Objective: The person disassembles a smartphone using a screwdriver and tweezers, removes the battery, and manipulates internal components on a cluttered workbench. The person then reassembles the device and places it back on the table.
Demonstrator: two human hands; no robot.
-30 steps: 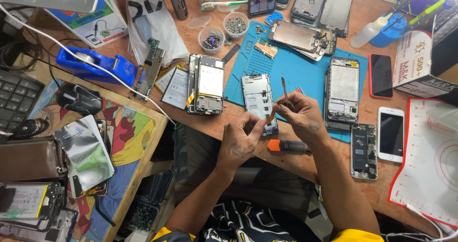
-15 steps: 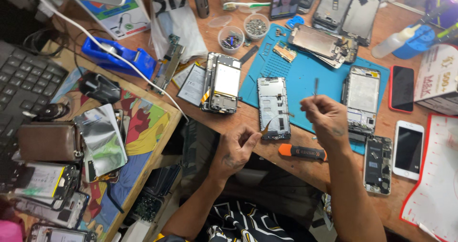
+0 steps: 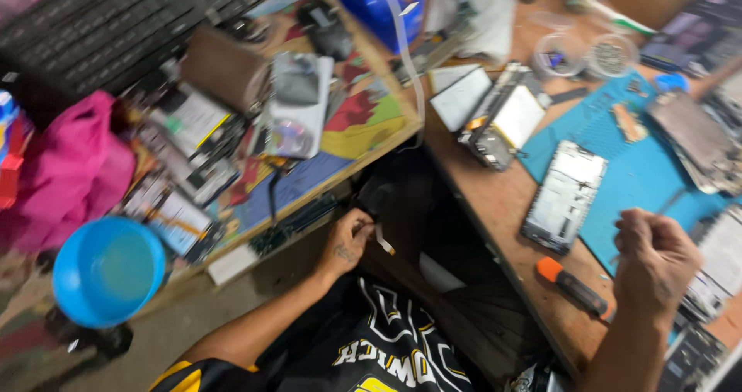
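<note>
My left hand (image 3: 352, 241) is down below the desk edge, by the dark gap between the two tables, with its fingers pinched on a small pale strip (image 3: 382, 241). Over the front edge of the wooden desk, my right hand (image 3: 657, 261) is closed in a fist; no tool shows in it. An opened phone (image 3: 564, 195) lies half on the blue work mat (image 3: 641, 176), just left of that hand. An orange-handled screwdriver (image 3: 576, 288) lies on the desk beside my right wrist. The view is blurred by motion.
A second opened phone (image 3: 495, 122) lies farther back. Two small clear cups (image 3: 610, 56) stand behind the mat. The side table on the left holds phone parts, a brown wallet (image 3: 224, 67), a keyboard (image 3: 116, 21), a pink cloth (image 3: 69, 168) and a blue bowl (image 3: 108, 268).
The view has swung left and down. My left hand dropped from the desk edge to below the table. My right hand stayed over the desk and closed into a fist.
</note>
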